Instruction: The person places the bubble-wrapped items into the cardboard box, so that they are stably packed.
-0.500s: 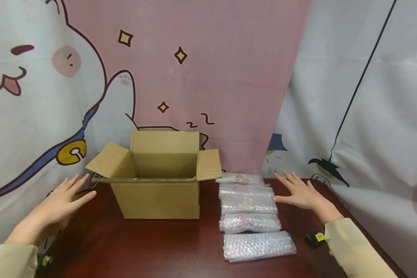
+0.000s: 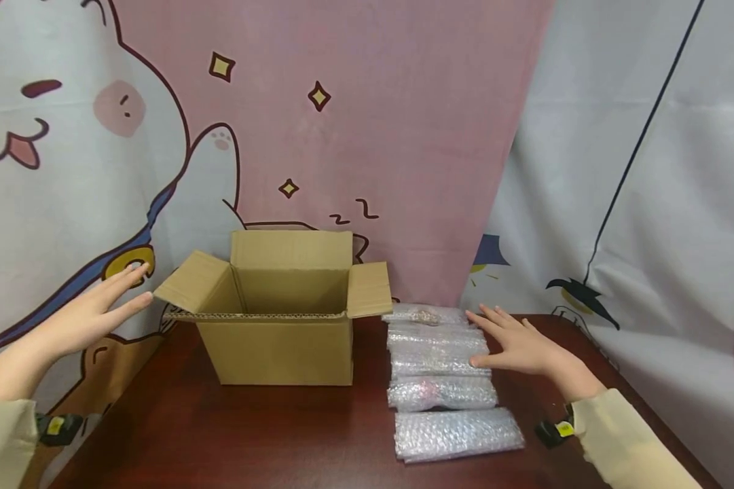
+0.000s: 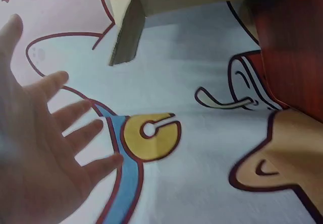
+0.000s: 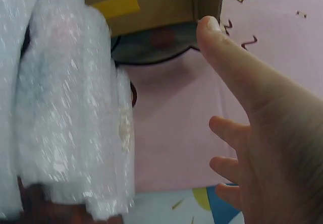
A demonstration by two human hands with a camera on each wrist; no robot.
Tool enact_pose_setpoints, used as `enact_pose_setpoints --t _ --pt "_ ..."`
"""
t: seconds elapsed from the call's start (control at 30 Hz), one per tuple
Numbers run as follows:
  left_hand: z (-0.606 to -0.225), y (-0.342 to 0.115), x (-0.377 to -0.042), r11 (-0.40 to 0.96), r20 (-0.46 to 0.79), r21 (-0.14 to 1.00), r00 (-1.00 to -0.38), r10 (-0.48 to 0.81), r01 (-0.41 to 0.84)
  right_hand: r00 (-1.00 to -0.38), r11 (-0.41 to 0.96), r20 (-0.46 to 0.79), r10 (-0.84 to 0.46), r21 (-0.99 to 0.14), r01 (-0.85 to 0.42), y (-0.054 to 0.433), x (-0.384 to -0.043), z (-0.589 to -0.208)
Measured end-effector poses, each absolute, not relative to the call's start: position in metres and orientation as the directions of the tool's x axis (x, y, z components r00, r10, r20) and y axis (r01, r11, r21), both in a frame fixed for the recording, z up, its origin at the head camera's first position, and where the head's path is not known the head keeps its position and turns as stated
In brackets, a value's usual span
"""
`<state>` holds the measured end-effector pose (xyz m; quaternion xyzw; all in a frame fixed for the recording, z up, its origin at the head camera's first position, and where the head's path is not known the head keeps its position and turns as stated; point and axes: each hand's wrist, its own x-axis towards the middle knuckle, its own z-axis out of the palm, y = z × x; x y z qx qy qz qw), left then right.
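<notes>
My left hand [image 2: 82, 319] is raised left of an open cardboard box [image 2: 281, 350], fingers spread, holding nothing. The left wrist view shows its palm and straight fingers, with a box flap [image 3: 128, 30] beyond. At the right of the table my right hand [image 2: 516, 343] has its fingers extended, just beside a column of bubble-wrapped packets [image 2: 443, 394]. Its thumb and fingertips overlap the packets' right ends in the head view. In the right wrist view that hand [image 4: 267, 133] is apart from the wrapped packets [image 4: 60, 98] and grips nothing.
The box's flaps stand folded outward on a dark red wooden table [image 2: 269, 435]. Behind hangs a printed curtain [image 2: 397, 122] in pink and white with cartoon figures. A strip of yellow tape [image 4: 118, 5] is on the box's side.
My left hand has risen and moved left, away from the box. My right hand has shifted slightly left, closer over the packets. The box and packets have stayed in place.
</notes>
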<state>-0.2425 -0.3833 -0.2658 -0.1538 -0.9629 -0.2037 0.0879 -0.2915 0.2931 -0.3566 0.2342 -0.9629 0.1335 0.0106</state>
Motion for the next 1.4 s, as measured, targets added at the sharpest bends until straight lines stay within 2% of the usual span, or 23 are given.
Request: enact_pose_setpoints --t 0.43,0.73,0.97,1.2,1.4 --pt "-0.254 -0.343 -0.273 0.796 0.238 0.459 -0.918 0.317 0.394 -0.769 0.677 0.119 -0.627 -0.404 -0.615 0.269 -0.262 -0.389" --pt "-0.259 -0.326 -0.290 0.788 0.147 0.505 -0.935 0.323 0.352 -0.698 0.579 0.201 -0.687 -0.429 -0.693 0.259 -0.242 -0.397" --pt "-0.262 -0.319 -0.293 0.817 0.060 0.476 -0.939 0.337 0.324 -0.606 0.422 0.190 -0.772 -0.559 -0.714 0.256 -0.241 -0.403" --pt "-0.268 -0.316 -0.293 0.793 0.016 0.496 -0.917 0.398 0.353 -0.644 0.515 0.027 -0.765 -0.575 -0.635 0.260 -0.239 -0.405" --pt "-0.273 -0.316 -0.291 0.762 0.009 0.531 -0.901 0.433 0.371 -0.656 0.535 0.018 -0.754 -0.563 -0.630 0.263 -0.238 -0.406"
